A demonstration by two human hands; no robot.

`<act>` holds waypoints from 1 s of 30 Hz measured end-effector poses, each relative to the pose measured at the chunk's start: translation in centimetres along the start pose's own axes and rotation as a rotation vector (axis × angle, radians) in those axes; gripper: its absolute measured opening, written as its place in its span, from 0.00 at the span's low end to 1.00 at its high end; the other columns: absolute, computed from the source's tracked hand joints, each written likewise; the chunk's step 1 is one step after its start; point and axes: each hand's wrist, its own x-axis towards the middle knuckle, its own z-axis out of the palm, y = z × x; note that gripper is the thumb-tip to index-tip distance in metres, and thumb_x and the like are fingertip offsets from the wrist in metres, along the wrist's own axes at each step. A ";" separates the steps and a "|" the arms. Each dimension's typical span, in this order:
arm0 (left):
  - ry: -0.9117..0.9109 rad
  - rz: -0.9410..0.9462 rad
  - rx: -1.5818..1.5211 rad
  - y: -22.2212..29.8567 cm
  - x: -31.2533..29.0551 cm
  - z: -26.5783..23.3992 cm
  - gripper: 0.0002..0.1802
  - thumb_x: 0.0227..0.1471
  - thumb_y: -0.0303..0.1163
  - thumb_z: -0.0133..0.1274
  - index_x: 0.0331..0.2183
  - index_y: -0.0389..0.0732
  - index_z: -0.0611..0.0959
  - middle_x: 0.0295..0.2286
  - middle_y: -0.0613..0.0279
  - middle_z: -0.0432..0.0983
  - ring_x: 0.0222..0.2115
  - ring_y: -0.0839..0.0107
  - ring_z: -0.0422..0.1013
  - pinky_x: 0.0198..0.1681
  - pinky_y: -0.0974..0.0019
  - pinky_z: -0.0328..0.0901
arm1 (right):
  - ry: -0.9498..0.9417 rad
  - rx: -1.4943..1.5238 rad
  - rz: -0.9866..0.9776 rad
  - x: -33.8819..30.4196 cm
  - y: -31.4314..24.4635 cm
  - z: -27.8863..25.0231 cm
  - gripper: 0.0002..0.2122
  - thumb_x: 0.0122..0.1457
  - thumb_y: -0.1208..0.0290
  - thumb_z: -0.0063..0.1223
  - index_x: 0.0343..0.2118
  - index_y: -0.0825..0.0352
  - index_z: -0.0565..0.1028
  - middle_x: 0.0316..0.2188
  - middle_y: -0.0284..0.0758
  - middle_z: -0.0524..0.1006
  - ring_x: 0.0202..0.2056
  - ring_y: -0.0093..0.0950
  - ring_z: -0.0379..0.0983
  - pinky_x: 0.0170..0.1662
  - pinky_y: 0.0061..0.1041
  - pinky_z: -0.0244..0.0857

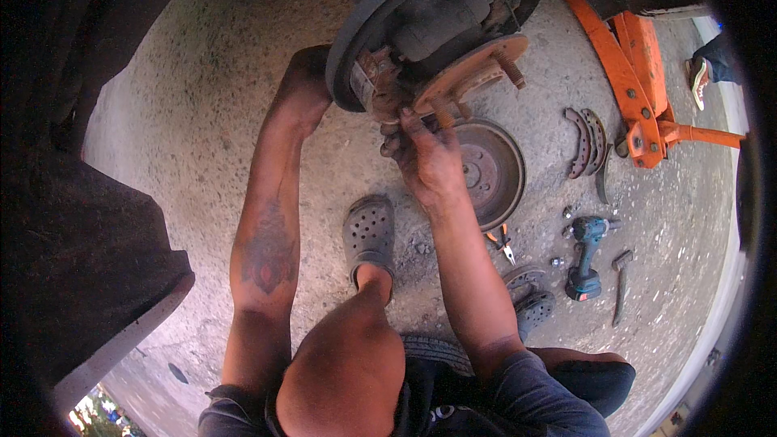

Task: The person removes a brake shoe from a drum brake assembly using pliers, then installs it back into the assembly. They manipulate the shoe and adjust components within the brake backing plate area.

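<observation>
A drum brake backing plate (344, 61) with a dark round rim hangs at the top of the head view, a rusty wheel hub (465, 73) with studs standing out from it. My left hand (310, 85) reaches behind the plate's left edge, its fingers hidden there. At the lower edge of the assembly, beside the hub, my right hand (429, 158) has its thumb and fingers closed around a small part that I cannot make out. Below the hub, a brake drum (516, 170) lies on the ground, partly covered by my right hand and forearm.
Curved brake shoes (579, 142) lie on the right, near an orange jack (635, 89). Pliers (503, 244), a teal cordless impact driver (589, 247) and a hammer (622, 287) rest on the rough concrete. Another person's shoe (698, 83) shows at far right; a dark vehicle panel (89, 251) borders the left.
</observation>
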 end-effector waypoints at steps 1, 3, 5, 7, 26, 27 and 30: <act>-0.006 -0.013 -0.042 -0.1 0.1 0.0 0.12 0.48 0.27 0.56 0.35 0.30 0.82 0.32 0.58 0.79 0.31 0.73 0.68 0.38 0.67 0.65 | -0.009 0.007 0.003 0.0 0.1 -0.1 0.13 0.60 0.74 0.52 0.46 0.70 0.68 0.36 0.39 0.76 0.33 0.32 0.75 0.28 0.30 0.72; -0.011 -0.043 -0.114 -0.3 0.1 -0.1 0.11 0.48 0.27 0.56 0.35 0.30 0.82 0.32 0.57 0.79 0.30 0.73 0.69 0.38 0.67 0.65 | -0.020 0.025 0.005 0.1 0.2 -0.2 0.12 0.60 0.73 0.51 0.46 0.70 0.68 0.36 0.39 0.75 0.33 0.32 0.75 0.29 0.30 0.72; -0.010 -0.080 -0.177 -0.5 0.0 -0.2 0.11 0.48 0.27 0.56 0.34 0.30 0.82 0.31 0.57 0.79 0.30 0.73 0.68 0.37 0.67 0.65 | -0.016 0.035 0.015 0.1 0.3 -0.2 0.12 0.60 0.73 0.51 0.46 0.70 0.68 0.36 0.39 0.75 0.33 0.32 0.75 0.29 0.30 0.72; -0.073 -0.118 -0.041 -0.6 0.0 -0.5 0.18 0.52 0.33 0.56 0.44 0.35 0.78 0.40 0.58 0.77 0.39 0.69 0.71 0.43 0.64 0.65 | -0.001 0.055 0.024 0.2 0.4 -0.3 0.12 0.60 0.74 0.51 0.46 0.70 0.68 0.37 0.39 0.75 0.33 0.33 0.75 0.30 0.31 0.72; -0.001 0.084 0.138 0.8 -0.6 -0.1 0.15 0.51 0.29 0.55 0.41 0.31 0.80 0.39 0.53 0.79 0.37 0.72 0.70 0.43 0.67 0.65 | -0.036 0.052 0.044 0.3 0.9 -0.2 0.14 0.61 0.72 0.50 0.49 0.67 0.68 0.39 0.38 0.75 0.38 0.32 0.73 0.39 0.32 0.70; 0.025 0.135 0.249 0.7 -1.0 -0.2 0.15 0.51 0.28 0.54 0.41 0.31 0.80 0.39 0.53 0.78 0.37 0.71 0.70 0.44 0.67 0.65 | -0.119 0.093 0.016 0.3 1.1 -0.6 0.15 0.61 0.72 0.50 0.49 0.67 0.68 0.41 0.39 0.75 0.40 0.33 0.73 0.41 0.32 0.70; 0.018 0.199 0.283 -0.3 -1.2 -1.2 0.17 0.52 0.28 0.53 0.44 0.32 0.78 0.41 0.56 0.77 0.39 0.70 0.69 0.45 0.67 0.64 | 0.016 -0.784 -0.223 0.3 1.7 -1.6 0.17 0.60 0.73 0.50 0.52 0.68 0.66 0.47 0.44 0.72 0.48 0.36 0.69 0.51 0.32 0.64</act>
